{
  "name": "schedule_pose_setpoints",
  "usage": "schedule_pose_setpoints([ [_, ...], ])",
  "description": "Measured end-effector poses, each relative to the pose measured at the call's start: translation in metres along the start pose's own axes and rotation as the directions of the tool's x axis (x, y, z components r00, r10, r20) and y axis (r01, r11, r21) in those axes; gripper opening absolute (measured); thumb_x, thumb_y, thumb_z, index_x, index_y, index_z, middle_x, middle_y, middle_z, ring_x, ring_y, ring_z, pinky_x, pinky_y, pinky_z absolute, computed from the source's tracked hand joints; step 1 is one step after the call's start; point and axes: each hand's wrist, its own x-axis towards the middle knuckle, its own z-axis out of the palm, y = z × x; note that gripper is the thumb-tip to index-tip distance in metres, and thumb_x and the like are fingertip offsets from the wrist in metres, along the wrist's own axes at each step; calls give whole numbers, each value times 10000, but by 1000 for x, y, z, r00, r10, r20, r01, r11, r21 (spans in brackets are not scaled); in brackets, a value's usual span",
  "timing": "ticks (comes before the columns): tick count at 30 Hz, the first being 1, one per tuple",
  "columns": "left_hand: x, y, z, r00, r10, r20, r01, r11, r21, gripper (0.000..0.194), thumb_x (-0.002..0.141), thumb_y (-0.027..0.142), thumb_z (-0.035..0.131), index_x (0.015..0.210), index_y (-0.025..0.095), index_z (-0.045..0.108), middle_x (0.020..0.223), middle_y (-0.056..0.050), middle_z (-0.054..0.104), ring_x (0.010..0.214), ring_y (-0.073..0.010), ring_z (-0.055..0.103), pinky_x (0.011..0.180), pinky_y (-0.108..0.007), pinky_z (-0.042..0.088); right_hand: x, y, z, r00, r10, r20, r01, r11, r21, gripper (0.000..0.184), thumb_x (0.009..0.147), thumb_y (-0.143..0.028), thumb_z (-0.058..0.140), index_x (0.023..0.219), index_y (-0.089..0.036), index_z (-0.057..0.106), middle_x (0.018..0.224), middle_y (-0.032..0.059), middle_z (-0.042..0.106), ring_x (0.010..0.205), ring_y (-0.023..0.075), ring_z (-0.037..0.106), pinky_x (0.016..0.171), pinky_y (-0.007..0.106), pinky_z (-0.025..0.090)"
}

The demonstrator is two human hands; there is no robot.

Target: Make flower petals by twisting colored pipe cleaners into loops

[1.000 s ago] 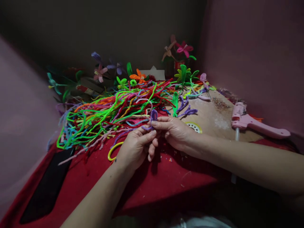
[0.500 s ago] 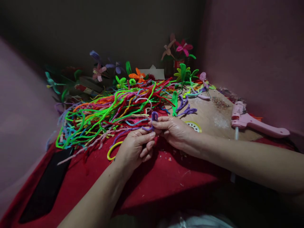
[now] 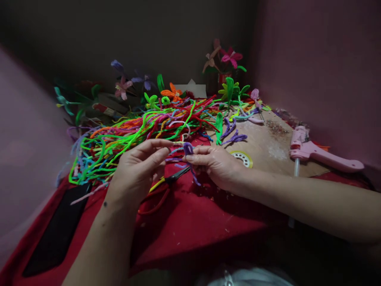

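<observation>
My right hand (image 3: 216, 163) pinches a purple pipe cleaner (image 3: 188, 149) between thumb and fingers. It is bent into a narrow loop at the top, and a loose tail hangs below the fingers. To its left, my left hand (image 3: 138, 169) is apart from the loop, thumb and forefinger stretched out with a gap between them. Scissors (image 3: 171, 179) with a yellow and orange handle lie on the red cloth (image 3: 190, 230), partly behind my left hand. Beyond the hands spreads a heap of colourful pipe cleaners (image 3: 139, 127).
Purple petal pieces (image 3: 235, 137) and a green leaf (image 3: 219, 125) lie on a brown board (image 3: 253, 139). A roll of tape (image 3: 242, 159) is beside my right hand. At right rests a pink glue gun (image 3: 315, 151); at left, a black flat object (image 3: 59, 230). Pipe-cleaner flowers (image 3: 230, 58) stand behind.
My left hand has let go of the purple pipe cleaner and moved left, uncovering the scissors. My right hand keeps the loop, now slightly lower and tilted, its tail hanging.
</observation>
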Motion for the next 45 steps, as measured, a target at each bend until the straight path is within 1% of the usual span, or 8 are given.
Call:
schedule_pose_setpoints([
  [9, 12, 4, 3, 976, -13, 215, 0, 998, 61, 103, 651, 212, 735, 709, 154, 674, 509, 22, 544, 424, -52, 452, 412, -151, 347, -7, -1, 2, 991, 125, 54, -115, 981, -156, 192, 624, -222, 719, 541, -157, 558, 429, -53, 473, 350, 63, 382, 379, 223, 252],
  [14, 16, 15, -10, 925, -31, 378, -93, 948, 305, 147, 661, 270, 723, 745, 154, 696, 603, -33, 610, 496, -100, 509, 447, -181, 381, -9, -6, 3, 986, 159, 45, -139, 945, -295, 192, 648, -200, 702, 529, -152, 559, 390, -65, 434, 332, 43, 331, 368, 216, 216],
  [21, 8, 28, -1, 850, 219, 478, -521, 479, 707, 143, 649, 120, 660, 518, 172, 637, 454, 20, 525, 408, -55, 376, 407, -162, 252, -7, -8, 3, 998, 14, 58, 23, 804, -594, 178, 642, -151, 698, 513, -140, 576, 429, -55, 451, 396, 44, 362, 403, 212, 257],
  [23, 8, 25, 1, 882, 236, 408, -469, 521, 713, 154, 635, 143, 677, 497, 166, 615, 418, 30, 467, 390, -50, 332, 388, -170, 210, -7, -8, 3, 998, 13, 68, 29, 805, -593, 197, 663, -185, 689, 518, -146, 562, 422, -58, 438, 381, 42, 356, 389, 209, 251],
  [28, 6, 5, 9, 992, 83, 99, -114, 918, 379, 185, 664, 267, 683, 558, 157, 579, 435, 40, 435, 383, -53, 341, 372, -169, 239, -10, -8, 3, 995, 81, 62, -38, 859, -511, 236, 708, -213, 649, 517, -160, 521, 375, -68, 408, 311, 38, 337, 329, 194, 239],
  [32, 4, -6, 15, 996, -77, 43, 72, 991, 112, 205, 657, 278, 701, 596, 168, 540, 421, 56, 408, 350, -47, 317, 341, -162, 223, -10, -10, 4, 994, 88, 61, -43, 850, -525, 197, 719, -172, 618, 534, -152, 553, 374, -68, 421, 292, 36, 340, 307, 186, 236],
  [39, 6, -6, 6, 988, -61, 140, 45, 992, 118, 177, 674, 285, 708, 662, 176, 569, 459, 45, 459, 354, -57, 355, 341, -173, 240, -9, -12, 4, 992, 96, 83, -44, 871, -489, 197, 696, -172, 652, 529, -144, 552, 376, -74, 417, 312, 26, 321, 331, 185, 226],
  [45, 2, -10, 4, 963, 143, 227, -227, 885, 407, 125, 754, 287, 623, 707, 173, 637, 527, 23, 497, 449, -77, 393, 426, -193, 288, -7, -9, 4, 989, 119, 82, -64, 868, -493, 154, 682, -167, 671, 550, -132, 599, 380, -64, 434, 314, 31, 330, 335, 192, 221],
])
